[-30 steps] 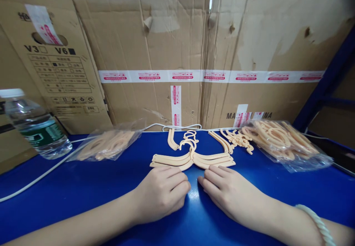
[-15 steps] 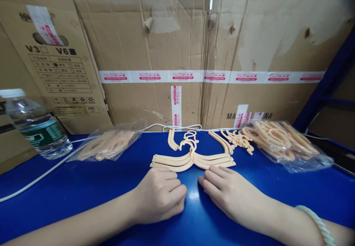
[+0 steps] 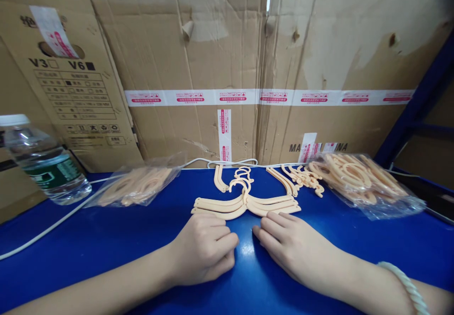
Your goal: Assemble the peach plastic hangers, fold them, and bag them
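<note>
My left hand (image 3: 207,249) rests on the blue tabletop, curled into a loose fist with nothing visible in it. Opposite it lies my right hand (image 3: 289,241), its fingers folded together and knuckles up; no object shows there either. Just beyond both hands, a few beige hangers (image 3: 220,205) lie stacked with arms spread and hooks pointing away. My knuckles are close to their lower edges; whether they touch I cannot tell. Behind them are loose curved hanger arms (image 3: 220,180) on the left, more arms (image 3: 282,180) on the right, and small loose hooks (image 3: 307,178).
A clear bag of beige parts (image 3: 136,185) lies at the left, a fuller bag (image 3: 358,178) at the right. A water bottle (image 3: 46,163) stands far left beside a white cable (image 3: 46,230). Cardboard (image 3: 191,130) walls the back; a blue frame post (image 3: 418,97) rises right.
The view has shifted very slightly. Both hands and the hanger parts stay where they were.
</note>
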